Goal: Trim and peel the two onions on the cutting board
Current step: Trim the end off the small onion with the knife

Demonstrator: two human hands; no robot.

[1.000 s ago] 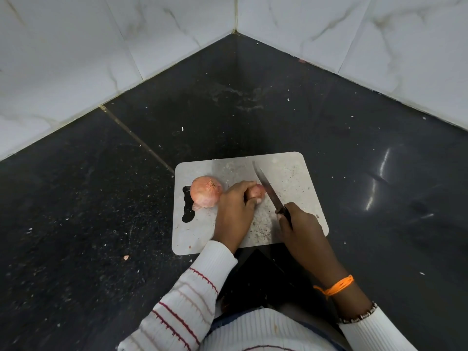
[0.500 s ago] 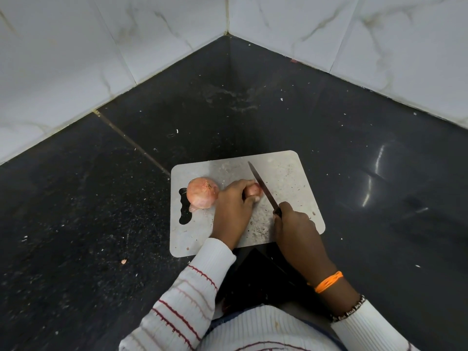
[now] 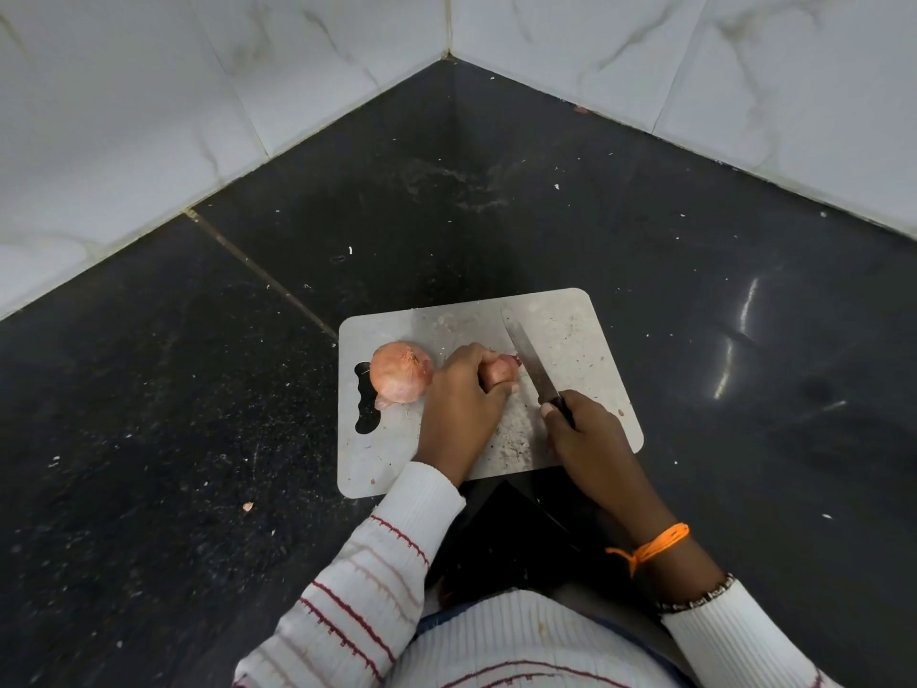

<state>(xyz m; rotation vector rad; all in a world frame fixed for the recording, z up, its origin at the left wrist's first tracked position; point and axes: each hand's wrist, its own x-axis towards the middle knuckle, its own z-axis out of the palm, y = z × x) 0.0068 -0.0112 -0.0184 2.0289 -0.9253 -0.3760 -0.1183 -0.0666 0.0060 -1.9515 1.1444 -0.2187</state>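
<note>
A pale grey cutting board (image 3: 575, 330) lies on the dark counter. A large unpeeled onion (image 3: 401, 372) sits near the board's left handle hole. My left hand (image 3: 464, 407) grips a smaller onion (image 3: 501, 372) in the middle of the board; most of it is hidden under my fingers. My right hand (image 3: 585, 434) holds the black handle of a knife (image 3: 528, 357), whose blade lies against the small onion's right end.
The black stone counter (image 3: 198, 439) runs into a corner of white marble-look wall tiles (image 3: 124, 116). Small crumbs and peel bits dot the counter and board. The counter edge is just below the board, near my body.
The knife blade has shifted left to the small onion's right end. My left hand keeps its hold on that onion. The large onion has not moved.
</note>
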